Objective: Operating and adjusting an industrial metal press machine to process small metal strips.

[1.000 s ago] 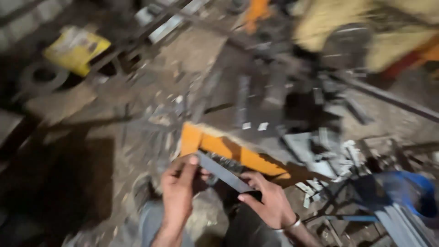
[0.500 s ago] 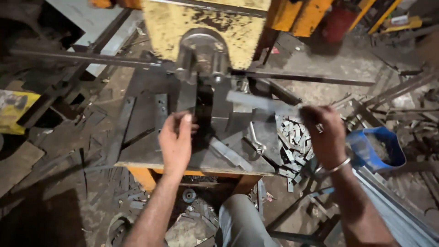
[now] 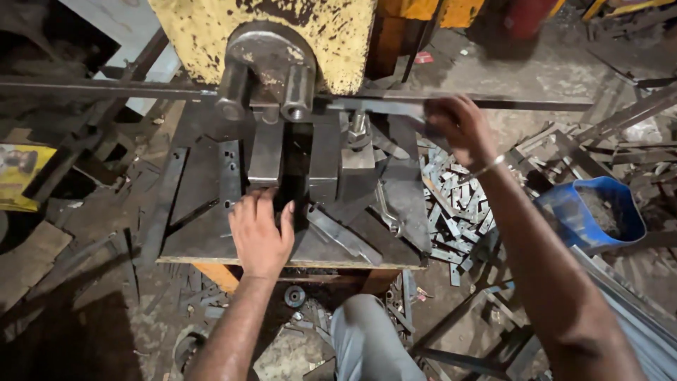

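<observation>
My left hand (image 3: 259,234) lies palm down on the steel work plate (image 3: 201,229) of a yellow press (image 3: 331,32). Its fingertips reach the dark slot under the grey ram head (image 3: 271,67), and I cannot see whether they hold anything. My right hand (image 3: 455,127) is raised to the right of the ram, closed around the end of a flat steel bar (image 3: 377,106) that runs left into the machine. A flat metal strip (image 3: 342,236) and a wrench (image 3: 386,212) lie on the plate between my hands.
A long thin rod (image 3: 106,88) crosses the machine horizontally. A heap of cut metal pieces (image 3: 455,204) lies on the floor to the right, beside a blue bucket (image 3: 596,212). A yellow box (image 3: 21,180) sits far left. My knee (image 3: 367,339) is below the plate.
A second ago both hands held a flat strip low over the floor. The view swung up to the press; my left hand went to the die slot and my right hand to the bar.
</observation>
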